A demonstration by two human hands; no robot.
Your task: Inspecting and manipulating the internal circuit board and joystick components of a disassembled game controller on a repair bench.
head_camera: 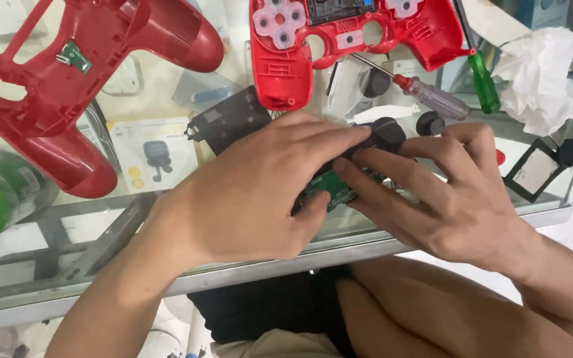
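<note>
Glass display-case worktop [101, 219] with a metal front rim, boxes and packets visible through the glass beneath. Both hands meet over a green circuit board [329, 189] at the front edge of the worktop, near the middle of the view. Left hand [247, 199] lies palm down over the board, fingers curled across its top, thumb pinching the near edge; it is grasping the board. Right hand [445, 199] comes in from the other side, fingertips pressing on the board's right end, also gripping it. A black thumbstick cap [387, 132] sticks up at the far side of the board between the two sets of fingers. The two-sided hold probably steadies the board flat while the fingertips work at it; most of the board is hidden under the hands.

Behind the board: red controller front shell [359, 40], inside up, pale rubber button pads showing. Far left of the board: red controller back shell [67, 99] with a small green part on it. Behind and right of the board: red-handled screwdriver [426, 93], green-handled screwdriver [482, 79], loose black stick cap [430, 122], crumpled white tissue [542, 79]. Dark flat plate [230, 119] just behind the left hand. Nothing lies between the hands and the board.
</note>
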